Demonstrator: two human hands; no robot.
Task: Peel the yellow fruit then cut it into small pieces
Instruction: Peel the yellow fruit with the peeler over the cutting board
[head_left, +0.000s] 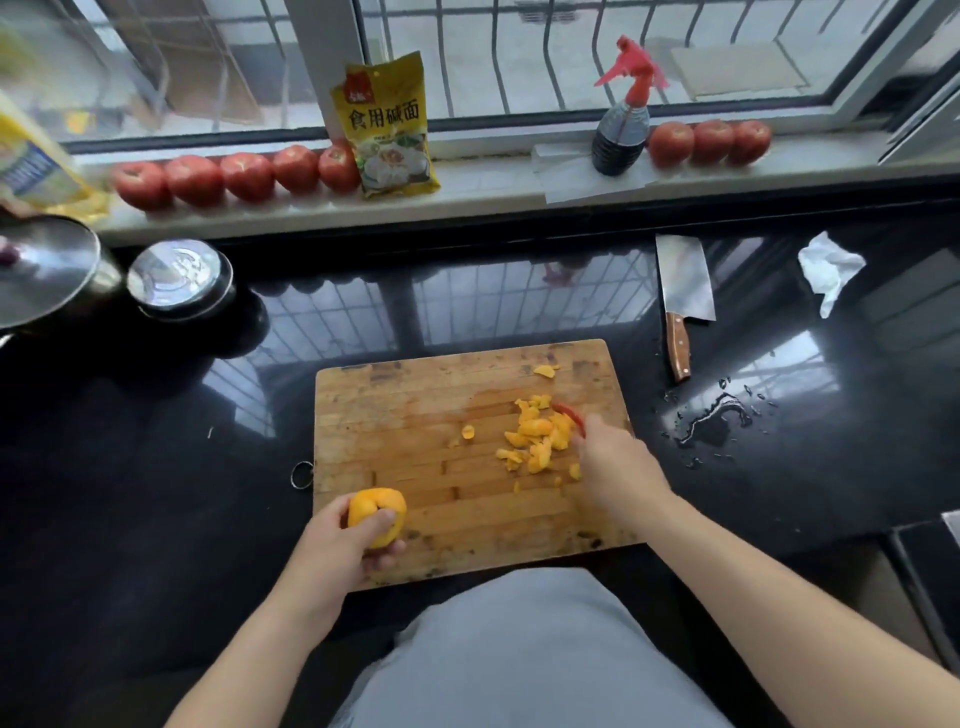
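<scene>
Bare forearms, light grey garment

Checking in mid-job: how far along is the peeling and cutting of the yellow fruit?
Peeling looks well along: a pile of yellow peel scraps lies on the cutting board. In hand: the left hand grips the yellow fruit, and the right hand holds a red-handled tool by the pile. Left: any remaining peel, which I cannot judge, and cutting; the cleaver lies unused on the counter.
</scene>
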